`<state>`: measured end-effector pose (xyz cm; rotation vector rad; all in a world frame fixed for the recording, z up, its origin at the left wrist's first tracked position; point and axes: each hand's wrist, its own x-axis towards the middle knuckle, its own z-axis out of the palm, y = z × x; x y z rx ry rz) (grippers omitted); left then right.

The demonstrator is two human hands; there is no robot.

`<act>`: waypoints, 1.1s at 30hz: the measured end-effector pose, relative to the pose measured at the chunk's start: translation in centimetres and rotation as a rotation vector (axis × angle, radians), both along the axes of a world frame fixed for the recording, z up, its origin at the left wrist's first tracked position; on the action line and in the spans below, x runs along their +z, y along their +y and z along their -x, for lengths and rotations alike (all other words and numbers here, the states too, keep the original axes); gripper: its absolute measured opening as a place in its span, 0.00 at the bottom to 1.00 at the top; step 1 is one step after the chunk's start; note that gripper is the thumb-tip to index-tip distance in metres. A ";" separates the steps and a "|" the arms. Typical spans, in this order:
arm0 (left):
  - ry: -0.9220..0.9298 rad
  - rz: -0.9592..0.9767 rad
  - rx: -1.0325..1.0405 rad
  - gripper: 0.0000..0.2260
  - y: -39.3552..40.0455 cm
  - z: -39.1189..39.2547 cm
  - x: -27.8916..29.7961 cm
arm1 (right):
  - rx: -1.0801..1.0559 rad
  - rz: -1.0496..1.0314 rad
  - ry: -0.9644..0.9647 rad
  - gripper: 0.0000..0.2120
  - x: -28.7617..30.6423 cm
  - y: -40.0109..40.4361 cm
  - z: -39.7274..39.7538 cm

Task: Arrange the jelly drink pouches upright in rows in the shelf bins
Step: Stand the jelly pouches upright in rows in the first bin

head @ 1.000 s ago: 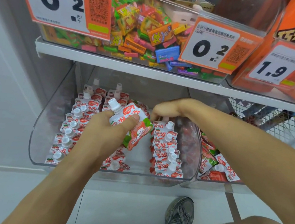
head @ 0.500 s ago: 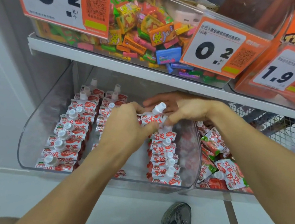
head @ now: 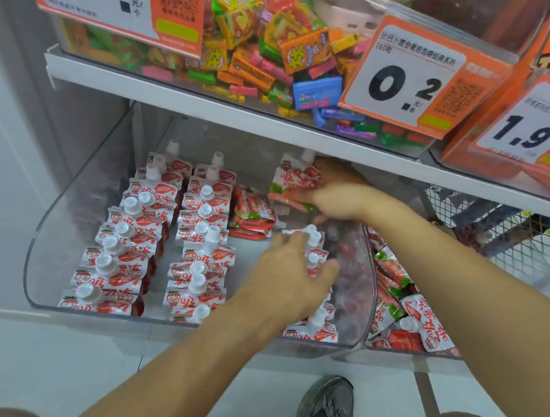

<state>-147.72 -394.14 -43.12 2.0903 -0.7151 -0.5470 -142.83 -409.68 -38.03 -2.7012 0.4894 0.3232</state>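
Observation:
A clear shelf bin (head: 57, 238) holds red-and-white jelly drink pouches with white caps. Two upright rows fill its left (head: 118, 245) and middle (head: 200, 251). A third row (head: 313, 326) runs along the right wall. My left hand (head: 288, 278) rests on this right row, fingers spread over the caps. My right hand (head: 340, 198) grips one pouch (head: 295, 181) upright at the bin's back right, under the upper shelf. A few loose pouches (head: 252, 212) lie flat behind the middle row.
A neighbouring bin (head: 368, 342) on the right holds jumbled pouches (head: 425, 325). Above, a shelf edge (head: 210, 105) carries candy bins and orange price tags (head: 408, 83). A wire basket (head: 503, 234) is at far right. My shoe (head: 325, 413) stands on the floor below.
The pouch has passed from my left hand to my right, which now has it farther back in the bin. My left hand came forward and down onto the right row.

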 end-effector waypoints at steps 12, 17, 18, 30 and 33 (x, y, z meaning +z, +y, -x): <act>0.071 -0.080 -0.047 0.29 0.6 1.2 -1.0 | 0.272 0.321 0.283 0.18 0.3 0.5 -2.5; 0.097 -0.115 -0.050 0.25 1.0 0.8 -0.5 | 0.283 0.253 0.360 0.11 -0.1 0.0 -2.9; 0.100 -0.117 -0.054 0.25 1.1 0.8 -0.4 | 0.237 0.188 0.352 0.15 -0.2 -0.2 -2.9; 0.087 -0.102 -0.071 0.26 2.0 0.6 0.2 | 0.101 -0.177 0.331 0.19 -4.0 -1.9 -5.6; 0.070 -0.111 -0.073 0.25 1.8 0.6 0.1 | 0.060 -0.307 0.345 0.14 -4.1 -1.8 -5.7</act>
